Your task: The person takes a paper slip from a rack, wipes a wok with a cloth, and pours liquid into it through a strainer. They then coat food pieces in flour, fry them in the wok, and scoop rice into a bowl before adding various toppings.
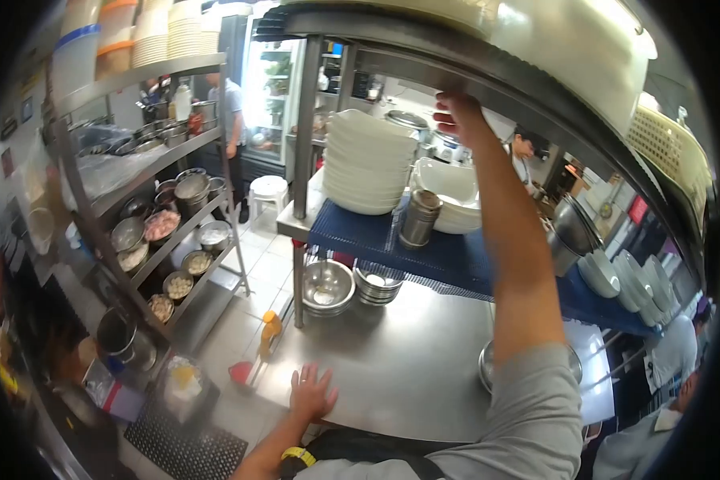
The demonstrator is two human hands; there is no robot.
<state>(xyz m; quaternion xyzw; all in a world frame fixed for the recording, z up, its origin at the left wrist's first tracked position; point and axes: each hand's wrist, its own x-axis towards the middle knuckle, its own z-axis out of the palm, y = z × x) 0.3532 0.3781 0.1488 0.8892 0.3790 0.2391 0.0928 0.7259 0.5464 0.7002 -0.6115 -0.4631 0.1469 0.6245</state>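
My left hand [313,392] lies flat with its fingers spread on the steel table [392,352], near the front left edge. My right hand [456,112] is raised under the upper steel shelf [424,50], its fingers apart and nothing visible in them. Below it, white square bowls [448,186] stand on the blue-matted shelf [352,230]. A tall stack of white bowls [368,164] is to their left, and a metal canister [420,218] stands between the two. Steel mixing bowls [326,288] sit under that shelf.
At the left, a steel rack [148,168] holds pots and bowls of food. A white stool [269,190] stands on the tiled floor beyond. One person [233,108] is near the lit fridge, another [522,152] behind the shelf. Green-white bowls [616,278] lean at the right.
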